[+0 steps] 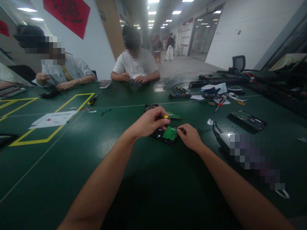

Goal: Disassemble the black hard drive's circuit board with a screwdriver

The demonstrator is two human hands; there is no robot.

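On the green tabletop before me lies a black hard drive with a green circuit board on it. My left hand is closed above the drive around what looks like a screwdriver; only its round yellow end shows clearly, and the shaft is mostly hidden. The fingers of my right hand are pinched together at the right edge of the circuit board. Just behind my left hand are another green circuit board and part of another drive.
To the right lie another hard drive, a red-handled screwdriver and a blurred long object with a strap. A yellow-black screwdriver and paper lie left. Two people sit across the table.
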